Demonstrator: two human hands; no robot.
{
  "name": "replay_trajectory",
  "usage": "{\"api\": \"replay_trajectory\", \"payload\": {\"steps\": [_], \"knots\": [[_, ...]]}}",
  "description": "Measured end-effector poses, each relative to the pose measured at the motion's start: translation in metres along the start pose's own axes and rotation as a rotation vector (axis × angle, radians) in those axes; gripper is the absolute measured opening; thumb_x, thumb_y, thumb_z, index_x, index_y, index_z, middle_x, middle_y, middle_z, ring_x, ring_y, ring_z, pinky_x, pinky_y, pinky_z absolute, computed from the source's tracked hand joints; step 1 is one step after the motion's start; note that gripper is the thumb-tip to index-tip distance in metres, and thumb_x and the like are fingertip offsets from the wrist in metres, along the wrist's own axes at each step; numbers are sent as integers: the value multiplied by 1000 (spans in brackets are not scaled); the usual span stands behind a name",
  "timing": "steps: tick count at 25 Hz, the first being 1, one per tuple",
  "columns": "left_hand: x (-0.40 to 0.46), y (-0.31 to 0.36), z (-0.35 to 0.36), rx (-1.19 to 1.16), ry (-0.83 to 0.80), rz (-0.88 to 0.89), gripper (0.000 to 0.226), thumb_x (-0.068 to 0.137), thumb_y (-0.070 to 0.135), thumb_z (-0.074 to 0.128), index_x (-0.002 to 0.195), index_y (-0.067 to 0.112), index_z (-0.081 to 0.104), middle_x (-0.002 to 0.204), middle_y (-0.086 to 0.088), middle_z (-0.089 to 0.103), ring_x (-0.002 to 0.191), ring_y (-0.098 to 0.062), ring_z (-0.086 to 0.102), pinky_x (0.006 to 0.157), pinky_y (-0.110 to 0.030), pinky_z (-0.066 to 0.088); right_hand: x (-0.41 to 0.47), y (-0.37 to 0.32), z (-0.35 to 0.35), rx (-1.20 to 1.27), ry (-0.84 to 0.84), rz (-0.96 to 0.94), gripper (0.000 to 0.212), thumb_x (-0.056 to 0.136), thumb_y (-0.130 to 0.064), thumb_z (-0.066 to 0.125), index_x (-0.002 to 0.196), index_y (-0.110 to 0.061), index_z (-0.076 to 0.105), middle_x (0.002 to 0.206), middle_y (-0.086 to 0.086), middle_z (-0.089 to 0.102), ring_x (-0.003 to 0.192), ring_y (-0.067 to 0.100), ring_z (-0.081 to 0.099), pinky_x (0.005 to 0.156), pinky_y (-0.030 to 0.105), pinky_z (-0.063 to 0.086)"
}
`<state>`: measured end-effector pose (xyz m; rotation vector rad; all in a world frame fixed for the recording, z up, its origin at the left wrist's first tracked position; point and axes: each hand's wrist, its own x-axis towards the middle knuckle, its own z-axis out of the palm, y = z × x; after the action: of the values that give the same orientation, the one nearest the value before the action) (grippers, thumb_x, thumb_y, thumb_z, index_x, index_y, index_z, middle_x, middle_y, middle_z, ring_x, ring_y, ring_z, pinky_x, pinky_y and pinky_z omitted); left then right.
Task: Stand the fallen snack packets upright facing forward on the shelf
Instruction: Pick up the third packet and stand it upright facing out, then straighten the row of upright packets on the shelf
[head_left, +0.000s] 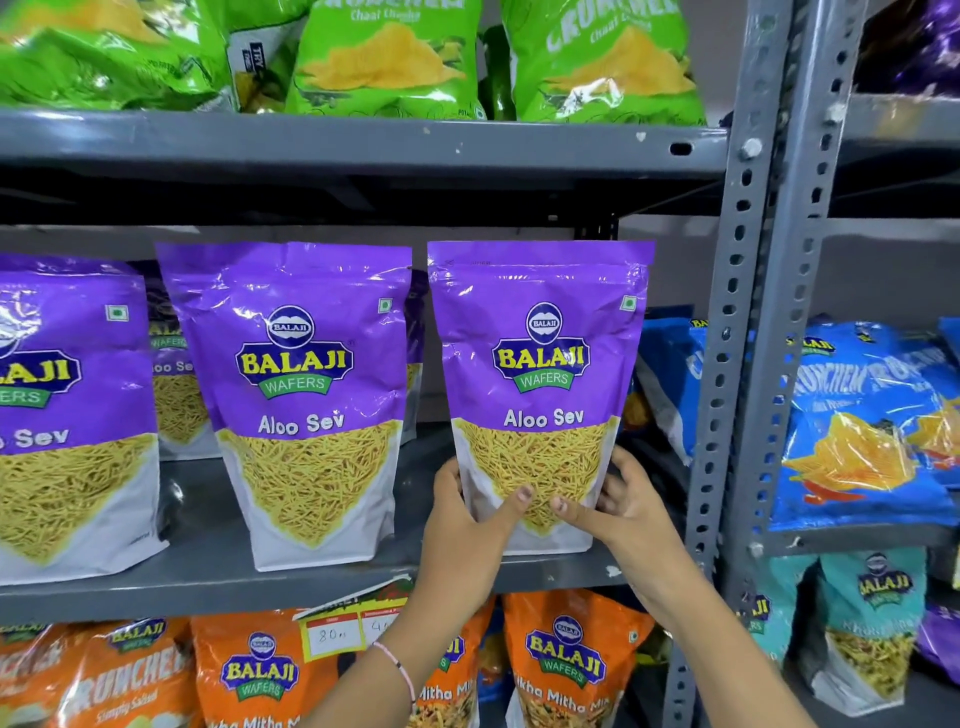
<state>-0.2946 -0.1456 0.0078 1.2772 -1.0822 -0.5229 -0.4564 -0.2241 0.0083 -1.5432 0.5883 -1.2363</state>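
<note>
Head view: purple Aloo Sev packet (540, 384) upright, front-facing, both hands gripping.

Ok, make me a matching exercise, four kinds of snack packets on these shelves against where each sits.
Things:
1. green Crunchem packets
2. purple Aloo Sev packet held by both hands
3. orange Balaji packets
4. blue Crunchem packets

Places:
A. next rack, right
B. bottom shelf
C. top shelf
D. middle shelf

Pairs: 1-C, 2-D, 3-B, 4-A
</note>
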Motion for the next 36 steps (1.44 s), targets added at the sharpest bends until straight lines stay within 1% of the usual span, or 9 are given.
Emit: {"api": "replay_trajectory", "payload": {"steps": [4,7,10,14,19,23,30,33,36], "knots": [[-22,13,2,-10,68,87,102,67,59,77,151,32,26,157,17,35,145,-5,35,115,-27,34,-16,-10,13,5,224,-160,87,68,-24,90,143,-21,47,144,0,58,133,13,57,108,39,50],[-51,27,-27,-5,333,423,96,74,33,78,154,31,25,159,28,25,145,9,25,112,-8,25,-48,-27,42,74,511,-503,52,81,-16,78,128,-16,59,131,-4,68,128,12,60,115,39,43],[-25,13,-85,-96,563,430,99,67,34,80,152,32,28,160,16,28,148,2,25,121,-27,24,-60,-26,80,26,325,-540,34,76,-23,74,109,-22,67,116,-4,76,116,18,68,103,34,52],[24,-3,-120,-213,284,163,107,39,54,88,132,34,41,143,12,52,136,-14,49,106,-30,42,-15,1,100,-22,-60,-134,87,61,-45,87,137,-37,46,142,-29,53,129,-22,44,118,30,36],[32,-25,-167,-120,85,54,96,29,58,94,112,26,59,108,3,78,110,-21,71,99,-46,53,9,23,154,-13,-118,-92,100,56,-40,95,140,-43,40,148,-3,57,138,13,53,113,42,46],[30,-21,-199,-34,116,45,100,30,63,92,116,25,57,107,12,78,103,-11,73,97,-45,55,10,29,185,20,-85,-108,93,56,-50,93,136,-54,45,151,6,53,142,25,48,114,58,41],[18,-16,-195,-7,126,90,93,40,63,90,122,41,53,117,19,73,115,-9,67,100,-41,53,5,28,185,4,-77,-182,87,68,-24,88,140,-49,45,148,-9,55,140,12,50,116,50,42],[-5,-16,-195,-12,276,191,101,54,42,93,138,52,38,145,27,47,137,-1,45,113,-31,37,-17,17,197,-135,228,-350,86,69,-20,85,143,-40,45,148,-35,45,141,-2,43,118,34,37],[-23,-2,-244,44,600,419,113,63,4,89,154,28,27,162,10,30,147,-5,32,115,-25,33,-45,1,241,-139,299,-676,63,72,-8,77,125,-38,59,134,-11,67,126,13,63,106,28,47]]}}
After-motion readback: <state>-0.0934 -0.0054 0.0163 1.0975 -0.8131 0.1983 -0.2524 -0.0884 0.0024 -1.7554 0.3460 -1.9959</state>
